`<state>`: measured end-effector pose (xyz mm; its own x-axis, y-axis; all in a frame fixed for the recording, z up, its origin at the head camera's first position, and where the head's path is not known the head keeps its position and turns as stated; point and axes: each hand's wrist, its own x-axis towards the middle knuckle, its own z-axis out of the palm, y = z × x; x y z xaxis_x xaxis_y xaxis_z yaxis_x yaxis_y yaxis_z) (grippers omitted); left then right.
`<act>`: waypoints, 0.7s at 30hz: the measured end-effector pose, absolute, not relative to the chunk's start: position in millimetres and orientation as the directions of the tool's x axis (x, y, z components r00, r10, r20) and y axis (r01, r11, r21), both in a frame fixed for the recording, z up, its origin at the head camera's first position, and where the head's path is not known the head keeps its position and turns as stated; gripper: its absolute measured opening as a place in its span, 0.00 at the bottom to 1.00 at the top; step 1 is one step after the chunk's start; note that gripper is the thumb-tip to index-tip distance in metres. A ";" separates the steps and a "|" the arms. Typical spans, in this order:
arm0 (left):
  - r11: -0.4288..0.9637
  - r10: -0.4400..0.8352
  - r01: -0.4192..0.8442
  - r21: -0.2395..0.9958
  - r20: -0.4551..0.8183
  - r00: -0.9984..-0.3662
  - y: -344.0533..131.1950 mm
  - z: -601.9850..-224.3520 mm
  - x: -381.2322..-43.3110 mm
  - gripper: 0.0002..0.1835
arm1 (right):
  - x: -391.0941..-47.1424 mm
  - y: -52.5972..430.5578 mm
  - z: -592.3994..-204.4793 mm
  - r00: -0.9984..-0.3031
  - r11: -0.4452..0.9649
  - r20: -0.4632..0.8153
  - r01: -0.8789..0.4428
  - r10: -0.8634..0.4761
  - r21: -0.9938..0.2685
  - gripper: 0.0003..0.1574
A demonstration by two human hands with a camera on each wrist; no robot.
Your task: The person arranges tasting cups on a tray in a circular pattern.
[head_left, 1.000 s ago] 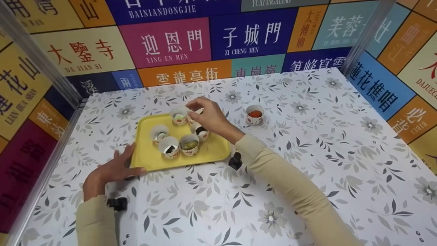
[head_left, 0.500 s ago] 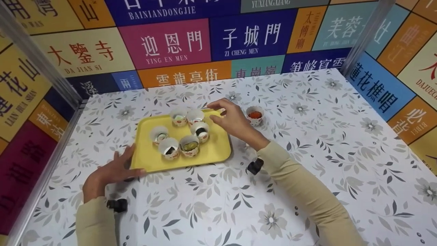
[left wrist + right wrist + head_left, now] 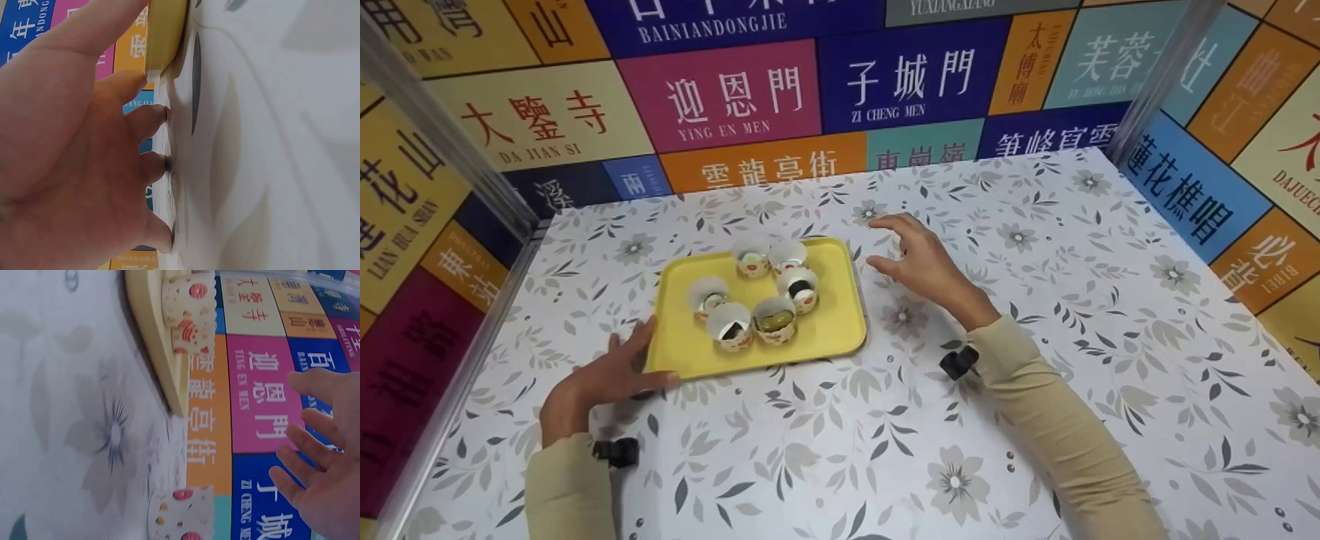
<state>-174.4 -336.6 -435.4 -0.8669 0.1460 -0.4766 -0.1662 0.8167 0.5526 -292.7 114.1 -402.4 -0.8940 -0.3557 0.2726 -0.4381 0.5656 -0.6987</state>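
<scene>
A yellow tray (image 3: 832,330) lies on the table with several small paper cups on it, patterned in red and orange. One cup (image 3: 776,335) has something yellow-green inside; another cup (image 3: 735,343) holds a black and white piece. My left hand (image 3: 619,367) rests at the tray's near left corner, its thumb and index finger touching the edge, as the left wrist view also shows. To the right of the tray, my right hand (image 3: 926,262) hovers with fingers spread and nothing in them. Near it a separate paper cup (image 3: 180,517) stands on the table, hidden behind this hand in the head view.
The table (image 3: 840,457) has a white covering printed with grey flowers and leaves. Behind it and at both sides rise panels (image 3: 727,97) of coloured blocks with Chinese lettering. A black wrist camera (image 3: 960,362) hangs under the right sleeve.
My right hand has moved right, away from the cups on the tray and off it, and now covers the separate cup with the red filling. The left hand stays put.
</scene>
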 end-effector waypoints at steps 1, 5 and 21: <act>0.815 0.145 -0.168 0.554 -0.477 -0.867 -336.5 -435.6 -174.4 0.63 | -293.5 117.9 -404.1 -0.896 0.561 0.268 -0.432 -0.354 -0.706 0.33; 0.809 0.129 -0.196 0.554 -0.493 -0.861 -335.5 -436.3 -174.6 0.64 | -295.7 132.0 -411.0 -0.908 0.539 0.270 -0.409 -0.321 -0.736 0.34; 0.817 0.106 -0.212 0.536 -0.501 -0.859 -335.2 -434.8 -174.0 0.64 | -315.6 168.9 -425.7 -0.962 0.604 0.134 -0.255 -0.238 -0.755 0.45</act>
<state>-174.0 -335.2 -434.8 -0.8586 0.1064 -0.5014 -0.2119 0.8171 0.5362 -315.6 168.9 -425.7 -0.9620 -0.2380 0.1338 -0.2545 0.6041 -0.7552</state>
